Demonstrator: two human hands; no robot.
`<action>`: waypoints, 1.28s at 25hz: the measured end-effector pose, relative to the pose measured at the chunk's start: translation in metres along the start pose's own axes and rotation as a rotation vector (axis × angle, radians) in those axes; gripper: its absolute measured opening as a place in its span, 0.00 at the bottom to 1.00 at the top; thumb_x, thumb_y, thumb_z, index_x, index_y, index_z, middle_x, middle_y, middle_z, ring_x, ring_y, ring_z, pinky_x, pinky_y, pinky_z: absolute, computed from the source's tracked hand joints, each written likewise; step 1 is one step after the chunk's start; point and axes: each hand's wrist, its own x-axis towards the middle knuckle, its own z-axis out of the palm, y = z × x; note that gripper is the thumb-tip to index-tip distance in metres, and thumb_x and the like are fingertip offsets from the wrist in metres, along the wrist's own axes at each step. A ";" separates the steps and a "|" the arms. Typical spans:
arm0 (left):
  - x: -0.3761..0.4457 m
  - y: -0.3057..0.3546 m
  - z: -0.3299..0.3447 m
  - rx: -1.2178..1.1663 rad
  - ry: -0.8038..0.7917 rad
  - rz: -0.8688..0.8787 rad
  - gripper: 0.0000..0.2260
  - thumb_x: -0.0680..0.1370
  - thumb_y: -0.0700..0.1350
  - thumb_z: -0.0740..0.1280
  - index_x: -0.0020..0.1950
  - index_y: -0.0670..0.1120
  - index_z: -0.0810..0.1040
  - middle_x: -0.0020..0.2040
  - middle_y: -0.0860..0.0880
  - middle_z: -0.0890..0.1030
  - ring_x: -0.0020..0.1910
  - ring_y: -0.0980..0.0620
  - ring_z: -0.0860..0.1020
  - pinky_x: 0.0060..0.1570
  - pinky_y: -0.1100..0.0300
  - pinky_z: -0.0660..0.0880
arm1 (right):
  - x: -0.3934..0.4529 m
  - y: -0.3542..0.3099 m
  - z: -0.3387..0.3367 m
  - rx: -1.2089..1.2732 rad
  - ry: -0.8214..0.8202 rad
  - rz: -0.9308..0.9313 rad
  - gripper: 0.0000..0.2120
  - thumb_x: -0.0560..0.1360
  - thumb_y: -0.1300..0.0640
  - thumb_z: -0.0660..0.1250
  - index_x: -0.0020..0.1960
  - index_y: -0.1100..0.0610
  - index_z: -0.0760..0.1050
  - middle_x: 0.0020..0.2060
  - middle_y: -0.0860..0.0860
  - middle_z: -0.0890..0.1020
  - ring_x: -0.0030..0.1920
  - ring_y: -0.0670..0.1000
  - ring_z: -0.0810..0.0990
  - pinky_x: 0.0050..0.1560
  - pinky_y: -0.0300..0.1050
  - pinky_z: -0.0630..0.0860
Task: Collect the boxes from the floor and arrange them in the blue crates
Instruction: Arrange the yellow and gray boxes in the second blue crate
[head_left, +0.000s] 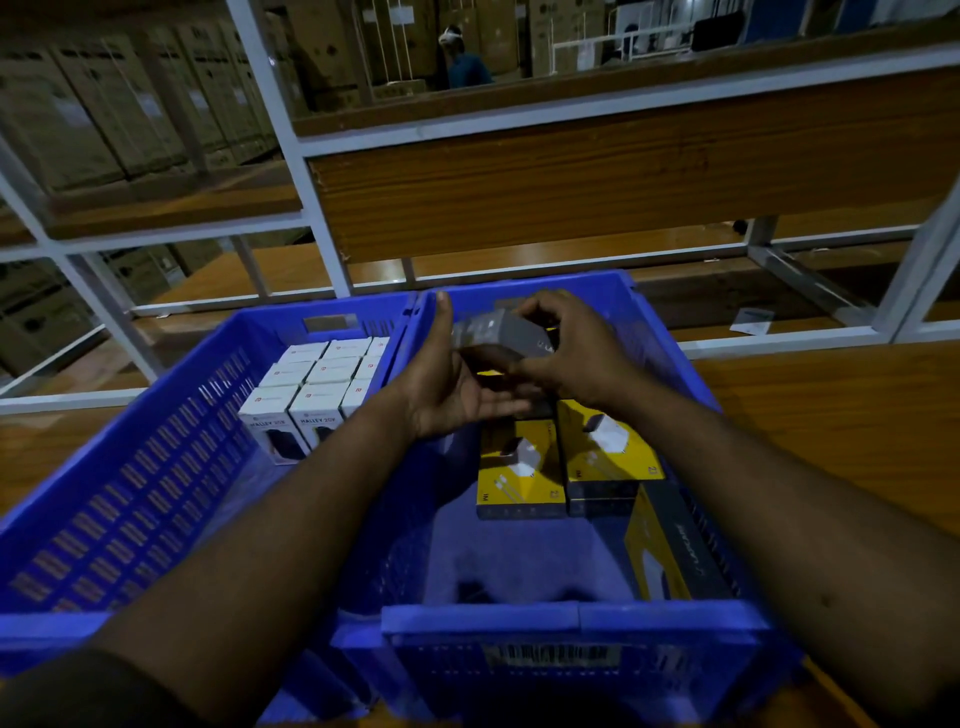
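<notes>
My two crates are bright blue: the left crate (130, 467) has walls patterned with rows of narrow slots, and the right crate (571, 623) carries a black-and-white barcode label. White boxes (311, 384) with small red logos and dark print fill the left one. The yellow boxes (519, 467) have black edges and white pictures. The box (504, 332) I hold is dark grey. The shelf boards (623, 182) are orange-brown wood grain in white frames (291, 130).

Two blue crates sit side by side on the wooden floor (831, 415): the right crate (571, 623) directly under the gripped box, the left crate (130, 467) beside it, left of the grip
</notes>
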 end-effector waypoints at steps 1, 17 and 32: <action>-0.002 0.001 0.003 0.008 -0.004 0.058 0.40 0.75 0.74 0.51 0.74 0.45 0.70 0.67 0.38 0.77 0.63 0.35 0.77 0.60 0.38 0.76 | -0.001 -0.003 0.002 -0.037 -0.056 -0.029 0.23 0.64 0.60 0.80 0.56 0.55 0.76 0.55 0.53 0.77 0.54 0.53 0.78 0.55 0.50 0.78; -0.004 0.005 0.001 0.144 0.228 0.172 0.15 0.77 0.43 0.63 0.64 0.43 0.75 0.51 0.41 0.83 0.42 0.45 0.84 0.40 0.55 0.82 | 0.006 0.022 -0.009 0.117 0.115 0.429 0.35 0.72 0.62 0.73 0.74 0.52 0.63 0.70 0.55 0.70 0.66 0.57 0.72 0.62 0.58 0.74; 0.010 0.010 -0.017 0.267 0.481 0.266 0.35 0.76 0.39 0.73 0.79 0.45 0.59 0.72 0.42 0.72 0.47 0.46 0.81 0.44 0.50 0.80 | -0.009 0.009 -0.012 0.342 -0.303 0.795 0.25 0.69 0.53 0.78 0.60 0.58 0.72 0.44 0.57 0.85 0.35 0.54 0.84 0.35 0.47 0.82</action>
